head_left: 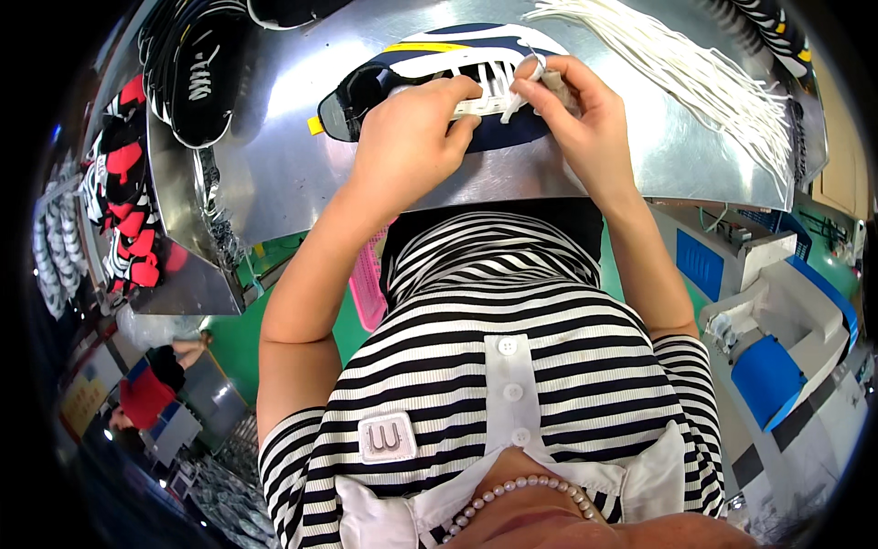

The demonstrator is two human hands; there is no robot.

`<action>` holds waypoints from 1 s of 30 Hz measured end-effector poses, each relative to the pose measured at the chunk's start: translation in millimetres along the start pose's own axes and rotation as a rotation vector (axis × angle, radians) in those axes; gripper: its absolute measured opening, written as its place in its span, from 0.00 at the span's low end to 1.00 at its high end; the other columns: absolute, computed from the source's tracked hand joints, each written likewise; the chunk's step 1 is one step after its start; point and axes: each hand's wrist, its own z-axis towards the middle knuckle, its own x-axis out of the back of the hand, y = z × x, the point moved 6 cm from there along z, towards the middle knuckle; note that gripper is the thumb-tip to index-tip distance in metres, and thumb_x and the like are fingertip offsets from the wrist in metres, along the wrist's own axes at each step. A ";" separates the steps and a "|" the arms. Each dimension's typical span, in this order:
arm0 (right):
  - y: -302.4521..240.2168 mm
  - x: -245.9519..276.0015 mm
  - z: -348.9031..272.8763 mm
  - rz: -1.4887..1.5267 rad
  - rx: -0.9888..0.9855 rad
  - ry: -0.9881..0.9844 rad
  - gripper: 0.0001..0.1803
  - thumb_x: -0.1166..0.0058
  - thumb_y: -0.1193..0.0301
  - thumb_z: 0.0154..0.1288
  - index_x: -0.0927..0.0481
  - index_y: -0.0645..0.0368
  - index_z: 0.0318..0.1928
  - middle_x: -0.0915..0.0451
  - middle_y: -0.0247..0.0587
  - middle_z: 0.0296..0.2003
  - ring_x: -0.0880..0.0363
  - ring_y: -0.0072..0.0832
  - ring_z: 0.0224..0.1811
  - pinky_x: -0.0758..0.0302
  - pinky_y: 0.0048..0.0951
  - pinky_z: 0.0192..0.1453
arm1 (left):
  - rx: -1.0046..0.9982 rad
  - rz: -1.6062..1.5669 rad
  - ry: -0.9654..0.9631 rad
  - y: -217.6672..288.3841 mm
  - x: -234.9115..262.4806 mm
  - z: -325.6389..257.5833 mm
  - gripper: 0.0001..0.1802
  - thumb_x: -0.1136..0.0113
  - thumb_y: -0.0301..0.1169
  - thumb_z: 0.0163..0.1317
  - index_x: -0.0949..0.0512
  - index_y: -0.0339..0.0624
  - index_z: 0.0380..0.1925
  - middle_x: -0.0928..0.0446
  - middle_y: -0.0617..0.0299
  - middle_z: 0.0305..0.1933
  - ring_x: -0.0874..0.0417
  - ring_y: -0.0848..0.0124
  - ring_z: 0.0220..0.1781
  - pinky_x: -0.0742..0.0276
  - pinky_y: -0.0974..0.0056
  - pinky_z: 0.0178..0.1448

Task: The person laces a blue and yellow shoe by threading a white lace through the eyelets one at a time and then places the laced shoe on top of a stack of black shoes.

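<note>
A navy, white and yellow shoe upper (pixel 512 137) lies on its side on the metal table, its black collar toward the left. White lacing crosses its throat. My left hand (pixel 409 137) rests over the collar end, thumb and forefinger curled onto the upper beside the lacing; its other fingers are hidden. At the toe end, my right hand (pixel 590 114) pinches a white shoelace (pixel 536 69) between thumb and forefinger. A lace end hangs down in front of the eyelets.
A bundle of loose white laces (pixel 677 73) spreads over the metal table (pixel 283 178) at the right. Black shoe uppers (pixel 197 91) are stacked at the far left, with red and black pieces (pixel 128 183) beyond. A pink basket (pixel 368 279) stands below the table edge.
</note>
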 end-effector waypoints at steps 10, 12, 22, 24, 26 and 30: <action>10.7 -12.9 9.7 -0.096 0.152 0.156 0.07 0.35 0.75 0.61 0.18 0.62 0.38 0.15 0.36 0.33 0.18 0.20 0.31 0.22 0.22 0.36 | 0.081 -0.130 -0.020 -10.6 -3.8 6.9 0.17 0.32 0.38 0.56 0.19 0.38 0.41 0.16 0.51 0.40 0.15 0.56 0.41 0.22 0.60 0.47; 10.4 -13.3 9.3 -0.180 0.204 0.129 0.08 0.35 0.75 0.61 0.19 0.62 0.40 0.16 0.36 0.33 0.17 0.22 0.32 0.22 0.23 0.36 | 0.132 -0.113 -0.008 -13.7 -7.9 7.4 0.16 0.31 0.38 0.56 0.18 0.39 0.39 0.16 0.52 0.39 0.14 0.57 0.41 0.22 0.61 0.45; -4.7 -1.3 -35.1 -0.230 -0.140 -0.059 0.09 0.44 0.72 0.70 0.27 0.65 0.43 0.16 0.44 0.30 0.15 0.25 0.32 0.21 0.25 0.37 | -0.040 0.044 0.146 -7.9 -8.7 5.8 0.15 0.31 0.38 0.55 0.19 0.38 0.34 0.16 0.55 0.35 0.15 0.57 0.36 0.23 0.58 0.40; -2.3 -1.7 -40.7 -0.268 -0.188 -0.084 0.09 0.44 0.73 0.70 0.27 0.65 0.42 0.16 0.46 0.30 0.14 0.27 0.32 0.21 0.26 0.37 | -0.061 0.056 0.167 -7.5 -8.6 5.5 0.15 0.31 0.38 0.55 0.19 0.37 0.33 0.17 0.55 0.34 0.16 0.57 0.35 0.23 0.59 0.39; 0.9 -1.8 -40.2 -0.262 -0.186 -0.083 0.09 0.44 0.72 0.69 0.27 0.66 0.41 0.16 0.46 0.29 0.13 0.30 0.32 0.22 0.26 0.36 | -0.074 0.051 0.161 -5.9 -8.7 4.9 0.15 0.30 0.38 0.55 0.19 0.37 0.33 0.17 0.55 0.34 0.16 0.57 0.35 0.23 0.59 0.39; 7.3 -4.2 -38.0 -0.297 -0.196 -0.121 0.10 0.44 0.70 0.69 0.27 0.65 0.41 0.16 0.42 0.26 0.15 0.27 0.29 0.24 0.26 0.33 | -0.148 0.026 0.208 -3.9 -7.4 2.5 0.13 0.32 0.39 0.54 0.18 0.41 0.30 0.18 0.58 0.29 0.17 0.58 0.30 0.23 0.59 0.35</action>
